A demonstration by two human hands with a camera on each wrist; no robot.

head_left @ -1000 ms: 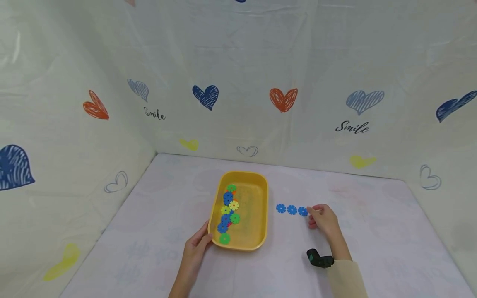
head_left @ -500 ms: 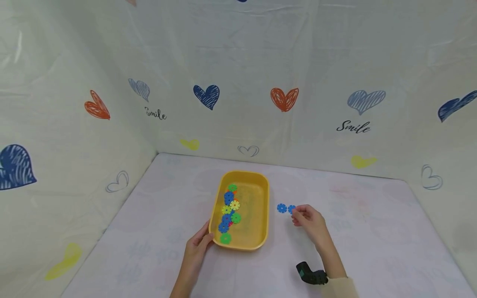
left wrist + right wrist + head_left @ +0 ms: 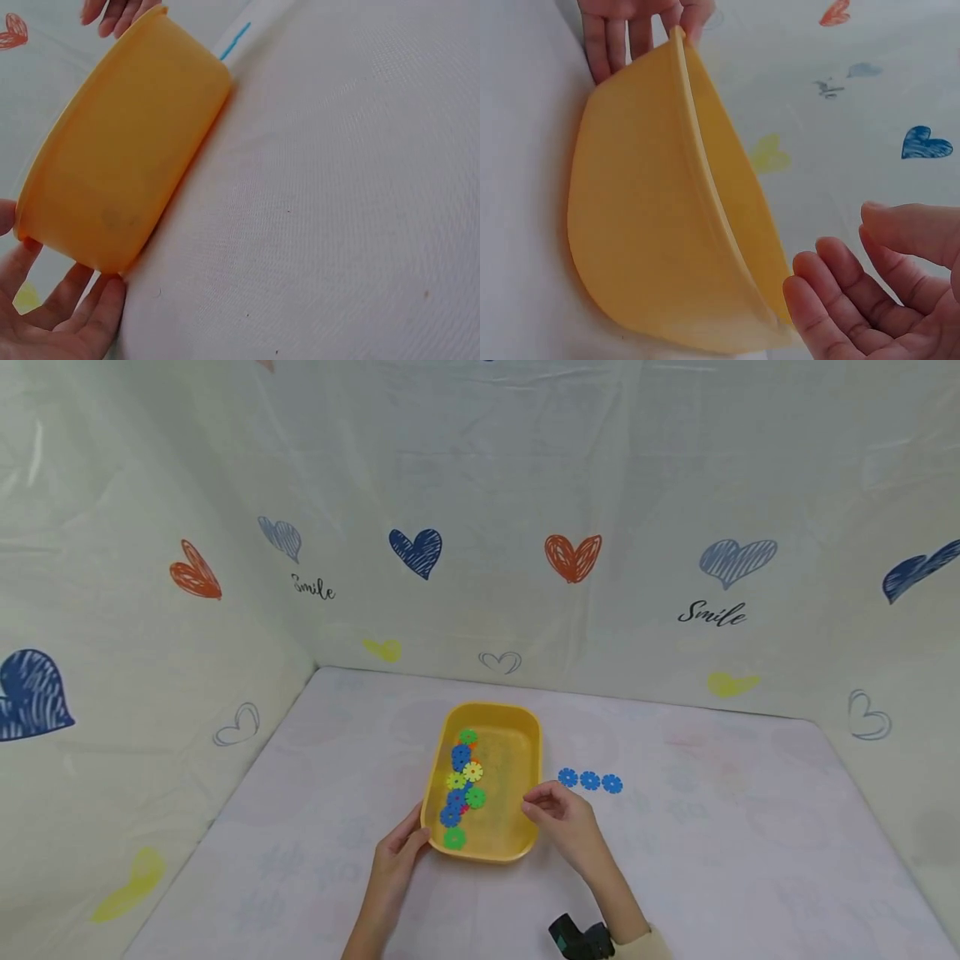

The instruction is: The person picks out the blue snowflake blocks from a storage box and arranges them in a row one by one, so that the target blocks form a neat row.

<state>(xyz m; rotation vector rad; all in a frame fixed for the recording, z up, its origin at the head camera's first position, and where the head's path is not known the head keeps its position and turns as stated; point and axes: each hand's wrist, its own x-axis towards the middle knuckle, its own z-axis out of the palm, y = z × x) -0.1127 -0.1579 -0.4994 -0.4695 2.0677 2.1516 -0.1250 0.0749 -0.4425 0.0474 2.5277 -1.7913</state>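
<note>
A yellow plastic tray (image 3: 512, 752) stands on the white table. My left hand (image 3: 393, 853) grips its near left corner, thumb at the rim and fingers against the outer wall in the left wrist view. Inside, along the left side, lies a line of notched flower-shaped discs (image 3: 457, 797) in green, blue, yellow and some red. Right of the tray, three blue notched discs (image 3: 590, 781) form a row on the table. Over the tray's right rim is my right hand (image 3: 568, 822); the right wrist view shows its fingers (image 3: 847, 281) loosely bent, with nothing between them and the thumb.
A white sheet printed with hearts and "Smile" (image 3: 712, 614) hangs behind the table (image 3: 750, 843) and along its sides. A black wrist-worn device (image 3: 581, 939) sits on the right forearm, low over the table.
My right hand has let go of the third blue disc, now at the right end of the row, and moved left to the tray's rim. The left hand holds still.
</note>
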